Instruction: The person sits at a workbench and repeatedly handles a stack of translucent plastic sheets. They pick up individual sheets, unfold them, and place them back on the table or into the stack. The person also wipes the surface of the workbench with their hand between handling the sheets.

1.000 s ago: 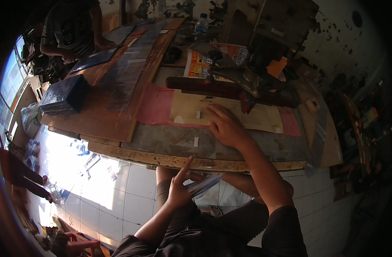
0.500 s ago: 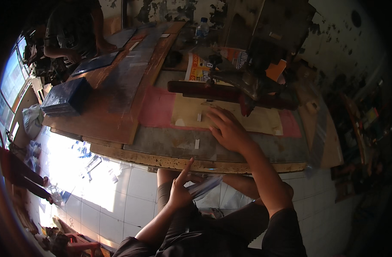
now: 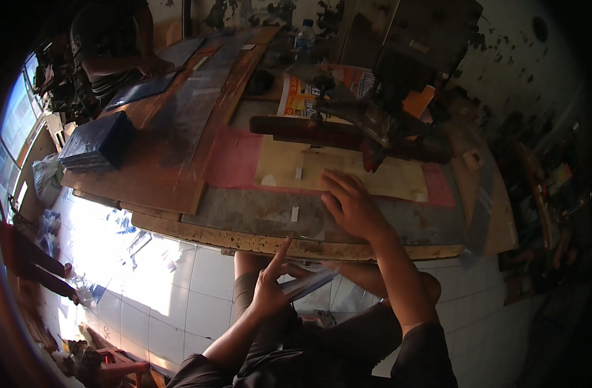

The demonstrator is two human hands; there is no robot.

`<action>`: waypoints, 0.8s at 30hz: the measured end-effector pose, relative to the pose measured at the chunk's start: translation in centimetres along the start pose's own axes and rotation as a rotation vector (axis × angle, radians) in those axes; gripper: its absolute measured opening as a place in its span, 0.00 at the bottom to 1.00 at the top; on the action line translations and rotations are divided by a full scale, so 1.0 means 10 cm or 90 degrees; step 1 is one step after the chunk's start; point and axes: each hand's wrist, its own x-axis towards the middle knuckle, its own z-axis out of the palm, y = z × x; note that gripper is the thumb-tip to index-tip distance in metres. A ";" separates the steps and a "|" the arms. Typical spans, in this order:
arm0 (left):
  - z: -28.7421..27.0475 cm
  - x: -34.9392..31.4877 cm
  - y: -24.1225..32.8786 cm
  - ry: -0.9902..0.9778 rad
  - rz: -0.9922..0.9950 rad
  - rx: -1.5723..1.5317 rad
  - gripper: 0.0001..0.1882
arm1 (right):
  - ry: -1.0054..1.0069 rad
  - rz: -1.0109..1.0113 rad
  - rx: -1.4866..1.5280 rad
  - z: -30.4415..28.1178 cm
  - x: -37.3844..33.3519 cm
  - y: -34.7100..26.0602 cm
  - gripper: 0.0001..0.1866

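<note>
Below the table's front edge, my left hand [image 3: 269, 294] grips a shiny, clear-and-bluish plastic sheet [image 3: 311, 284], index finger stretched upward. Whether it is one sheet or several layers, I cannot tell. My right hand [image 3: 357, 207] is over the front part of the work surface with its fingers apart and nothing in them. Just beyond its fingertips lies a yellowish sheet [image 3: 278, 169] on a pink one [image 3: 230, 158]. One small white strip [image 3: 299, 172] rests on the yellowish sheet; another white strip [image 3: 295, 213] lies on the grey tabletop [image 3: 244, 210]. Above the sheets runs a dark red press bar [image 3: 309, 131].
A stack of blue plastic-wrapped packs [image 3: 94, 142] stands on the brown board [image 3: 160, 178] at left. Beyond it, another person's hand [image 3: 155, 66] is near a flat blue piece [image 3: 140, 89]. A bottle [image 3: 305, 37] and printed paper [image 3: 297, 97] are behind the press.
My right hand has drawn slightly back from the yellowish sheet, toward me. My left hand keeps its hold on the plastic sheet. The other person's hands have shifted.
</note>
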 end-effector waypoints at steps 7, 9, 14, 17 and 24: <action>0.03 -0.01 -0.07 -0.029 0.066 0.038 0.61 | -0.016 0.012 0.000 0.04 0.06 0.08 0.23; 0.05 -0.01 -0.03 -0.008 0.062 0.023 0.63 | -0.024 0.021 0.007 0.04 0.06 0.09 0.24; 0.06 -0.06 -0.09 -0.033 0.054 0.037 0.64 | -0.036 0.020 -0.006 0.05 0.05 0.11 0.24; 0.07 -0.13 -0.10 -0.039 0.035 0.035 0.63 | -0.045 0.016 -0.007 0.05 0.07 0.10 0.25; 0.09 -0.15 -0.14 -0.027 0.060 0.027 0.67 | -0.052 0.021 -0.009 0.05 0.06 0.08 0.25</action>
